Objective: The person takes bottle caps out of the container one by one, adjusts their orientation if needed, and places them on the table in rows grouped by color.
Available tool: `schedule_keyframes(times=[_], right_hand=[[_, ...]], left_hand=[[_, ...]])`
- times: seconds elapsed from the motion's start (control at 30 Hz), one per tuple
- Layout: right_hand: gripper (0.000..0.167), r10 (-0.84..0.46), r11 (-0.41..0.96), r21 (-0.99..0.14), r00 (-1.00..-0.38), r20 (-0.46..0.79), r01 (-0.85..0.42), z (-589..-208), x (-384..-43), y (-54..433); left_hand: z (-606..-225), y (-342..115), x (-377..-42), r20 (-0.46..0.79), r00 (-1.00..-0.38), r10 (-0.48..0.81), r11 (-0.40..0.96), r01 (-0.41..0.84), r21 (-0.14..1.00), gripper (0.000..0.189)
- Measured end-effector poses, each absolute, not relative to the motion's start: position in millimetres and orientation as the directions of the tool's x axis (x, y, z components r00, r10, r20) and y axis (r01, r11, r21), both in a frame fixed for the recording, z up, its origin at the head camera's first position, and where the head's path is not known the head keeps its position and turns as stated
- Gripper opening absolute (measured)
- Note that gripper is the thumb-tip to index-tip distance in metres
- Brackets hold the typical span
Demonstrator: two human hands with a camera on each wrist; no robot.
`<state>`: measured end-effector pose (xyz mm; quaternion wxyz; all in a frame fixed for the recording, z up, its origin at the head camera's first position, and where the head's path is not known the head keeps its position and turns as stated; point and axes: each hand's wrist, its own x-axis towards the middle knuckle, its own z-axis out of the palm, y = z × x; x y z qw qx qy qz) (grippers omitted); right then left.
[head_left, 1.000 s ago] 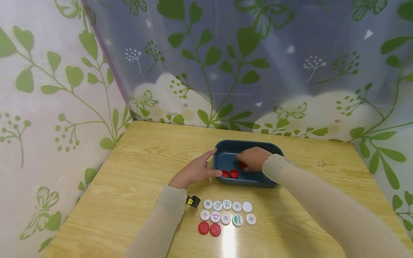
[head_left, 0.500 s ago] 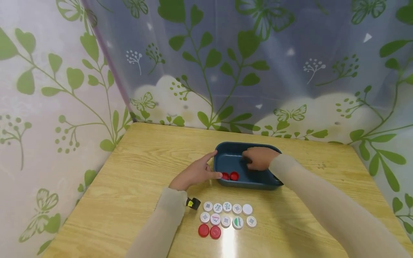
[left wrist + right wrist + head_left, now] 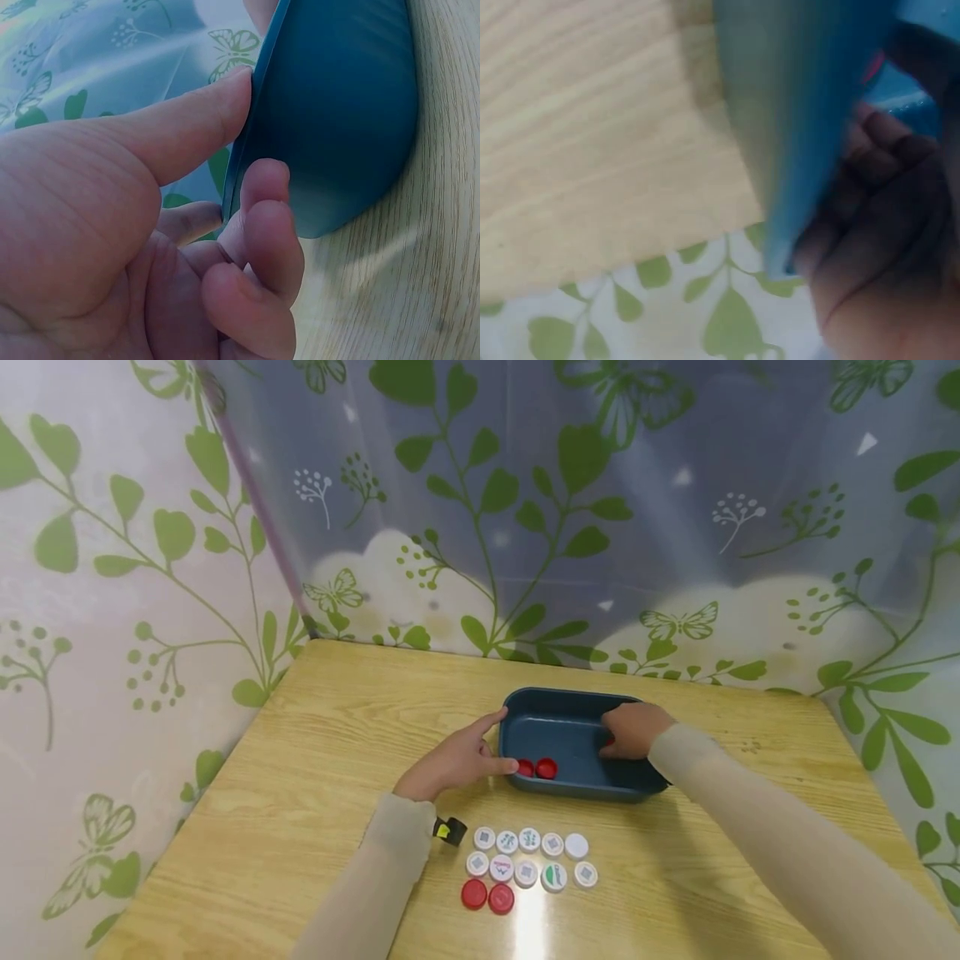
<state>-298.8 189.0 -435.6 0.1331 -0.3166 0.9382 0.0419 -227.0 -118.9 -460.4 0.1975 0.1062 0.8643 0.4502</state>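
A dark blue plastic box (image 3: 581,792) stands on the table. My left hand (image 3: 454,762) holds its left end, thumb and index finger spread along the rim. In the left wrist view the other fingers (image 3: 274,244) curl by the outer wall (image 3: 337,127). Inside the box's right end, my right hand (image 3: 636,731) pinches a red bottle cap (image 3: 611,742), mostly hidden by the fingers. Two red bottle caps lie in the box's front left corner, one (image 3: 547,768) in full view and the other (image 3: 525,767) partly behind my left thumb. The right wrist view is dark and blurred.
In front of the box lie two rows of white bottle caps (image 3: 529,840), several with printed tops. Below them sit two red bottle caps (image 3: 474,894) side by side. A patterned cloth (image 3: 480,527) rises behind the wooden table (image 3: 360,710).
My right hand has moved rightward inside the box, from near its middle to its right end, with the red cap under its fingers. The left hand has stayed at the left end.
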Motion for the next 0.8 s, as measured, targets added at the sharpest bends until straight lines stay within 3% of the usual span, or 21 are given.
schedule_keyframes(times=[0.3,0.8], right_hand=[[0.029,-0.651,0.759,-0.246,-0.704,-0.284,-0.602,-444,-299,202],[0.028,-0.671,0.739,-0.302,-0.697,-0.253,-0.602,-447,-297,205]], left_hand=[[-457,-119,-226,-0.248,-0.896,0.369,0.575,0.010,0.818,0.091],[-458,-119,-227,-0.237,-0.895,0.377,0.586,0.032,0.810,0.091]])
